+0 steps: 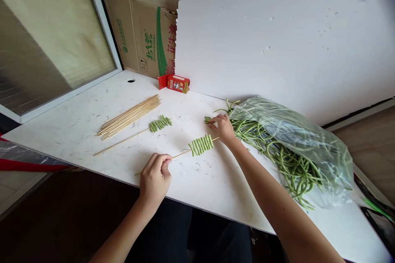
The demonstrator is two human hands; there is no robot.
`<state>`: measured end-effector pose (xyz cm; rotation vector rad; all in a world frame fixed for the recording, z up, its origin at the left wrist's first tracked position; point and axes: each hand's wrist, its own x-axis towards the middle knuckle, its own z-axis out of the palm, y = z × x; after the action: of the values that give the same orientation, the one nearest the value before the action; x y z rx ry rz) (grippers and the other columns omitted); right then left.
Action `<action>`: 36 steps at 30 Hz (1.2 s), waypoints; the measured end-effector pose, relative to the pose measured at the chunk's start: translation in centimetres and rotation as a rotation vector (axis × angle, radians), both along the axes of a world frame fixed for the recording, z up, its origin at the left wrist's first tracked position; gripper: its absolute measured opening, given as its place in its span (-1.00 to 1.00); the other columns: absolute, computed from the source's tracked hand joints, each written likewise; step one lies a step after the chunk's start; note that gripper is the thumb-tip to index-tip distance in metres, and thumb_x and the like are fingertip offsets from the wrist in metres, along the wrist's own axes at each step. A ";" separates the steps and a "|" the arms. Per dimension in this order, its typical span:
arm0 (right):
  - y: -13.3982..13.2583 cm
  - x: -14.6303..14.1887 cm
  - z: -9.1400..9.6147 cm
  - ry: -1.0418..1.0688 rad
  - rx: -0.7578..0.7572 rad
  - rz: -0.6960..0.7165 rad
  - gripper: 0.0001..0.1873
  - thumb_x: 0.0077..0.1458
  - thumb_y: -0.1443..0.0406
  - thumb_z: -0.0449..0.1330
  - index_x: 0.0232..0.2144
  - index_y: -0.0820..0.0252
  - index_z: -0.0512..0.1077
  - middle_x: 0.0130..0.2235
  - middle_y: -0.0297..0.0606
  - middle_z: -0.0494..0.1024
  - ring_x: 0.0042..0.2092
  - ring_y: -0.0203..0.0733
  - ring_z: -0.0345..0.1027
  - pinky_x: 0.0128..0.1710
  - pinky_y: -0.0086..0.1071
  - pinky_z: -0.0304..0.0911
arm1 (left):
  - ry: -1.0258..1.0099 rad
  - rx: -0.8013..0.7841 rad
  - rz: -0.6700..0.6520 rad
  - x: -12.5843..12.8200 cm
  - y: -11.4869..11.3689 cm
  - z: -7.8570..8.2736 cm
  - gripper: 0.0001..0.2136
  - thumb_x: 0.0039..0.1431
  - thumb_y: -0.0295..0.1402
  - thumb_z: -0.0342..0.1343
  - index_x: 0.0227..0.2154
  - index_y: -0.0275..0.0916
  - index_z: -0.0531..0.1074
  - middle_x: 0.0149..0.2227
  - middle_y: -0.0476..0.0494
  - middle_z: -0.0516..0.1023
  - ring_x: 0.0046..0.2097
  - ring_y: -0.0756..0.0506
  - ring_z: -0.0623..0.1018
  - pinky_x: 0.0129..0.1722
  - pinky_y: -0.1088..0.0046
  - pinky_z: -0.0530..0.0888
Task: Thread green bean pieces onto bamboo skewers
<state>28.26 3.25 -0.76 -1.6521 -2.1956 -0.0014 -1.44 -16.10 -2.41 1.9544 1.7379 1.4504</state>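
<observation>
My left hand (155,177) is closed around the lower part of a thin bamboo skewer (181,154), held at a slant just above the white table. Several short green bean pieces (201,145) are threaded side by side near its pointed end. Beyond that tip, my right hand (221,126) is pinched at a small group of cut green bean pieces (207,119) on the table; its fingers partly hide them. Another skewer (121,143) lies to the left, its far end filled with bean pieces (160,123).
A bundle of bare skewers (129,117) lies on the table's left. Long green beans (293,168) spill from a clear plastic bag (308,139) at the right. Behind are a small red box (179,84), a cardboard carton (145,37) and a white board (277,28). The table's front edge runs below my hands.
</observation>
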 end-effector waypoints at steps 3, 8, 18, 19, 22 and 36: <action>0.3 0.1 0.2 0.020 -0.036 0.007 -0.88 0.24 0.31 0.30 -0.20 0.15 0.66 -0.17 -0.05 0.62 -0.06 0.10 0.30 -0.02 -0.12 0.26 | -0.004 0.002 -0.008 0.0 0.1 -0.1 -0.81 0.37 -0.53 0.02 -0.24 -0.17 0.50 -0.27 -0.09 0.60 -0.22 -0.08 0.61 -0.21 0.42 0.49; 0.7 -0.3 0.6 0.063 -0.089 -0.011 -0.94 0.21 0.36 0.32 -0.31 0.16 0.62 -0.20 -0.09 0.62 -0.05 0.07 0.31 -0.06 -0.19 0.22 | -0.008 -0.004 -0.017 0.0 0.1 -0.1 -0.83 0.40 -0.51 0.03 -0.23 -0.17 0.50 -0.27 -0.08 0.59 -0.23 -0.07 0.60 -0.22 0.43 0.48; 1.0 -0.4 0.3 0.115 -0.065 0.031 -0.92 0.24 0.40 0.32 -0.29 0.19 0.64 -0.23 -0.10 0.64 -0.05 0.03 0.30 -0.06 -0.20 0.21 | -0.008 -0.001 -0.016 -0.1 0.1 0.0 -0.82 0.40 -0.48 0.02 -0.25 -0.17 0.51 -0.28 -0.10 0.60 -0.24 -0.08 0.60 -0.23 0.43 0.49; 0.8 -0.3 0.3 0.121 -0.058 0.038 -0.90 0.26 0.39 0.30 -0.27 0.20 0.65 -0.23 -0.09 0.64 -0.05 0.03 0.30 -0.05 -0.20 0.21 | -0.006 0.001 -0.015 0.0 0.1 0.1 -0.83 0.40 -0.48 0.02 -0.25 -0.17 0.51 -0.28 -0.11 0.60 -0.24 -0.08 0.60 -0.23 0.43 0.49; -0.1 -0.1 0.3 0.141 -0.004 0.051 -0.82 0.33 0.34 0.23 -0.21 0.18 0.67 -0.20 -0.06 0.64 -0.06 0.06 0.29 -0.01 -0.15 0.23 | 0.002 0.007 -0.012 0.0 0.0 0.2 -0.83 0.40 -0.47 0.03 -0.24 -0.17 0.51 -0.28 -0.10 0.60 -0.24 -0.08 0.60 -0.24 0.43 0.49; -10.0 0.7 1.9 0.898 -0.065 -0.077 -0.65 0.20 0.03 0.36 -0.08 0.09 0.61 -0.12 -0.15 0.66 -0.18 -0.06 0.47 -0.20 -0.19 0.33 | 0.021 0.014 -0.003 0.1 0.0 0.3 -0.83 0.36 -0.53 0.06 -0.25 -0.19 0.52 -0.26 -0.09 0.62 -0.22 -0.06 0.62 -0.21 0.47 0.52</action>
<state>28.99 -6.73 1.12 -1.3699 -1.4486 0.6602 -1.39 -16.14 -2.14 1.9853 1.7379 1.4498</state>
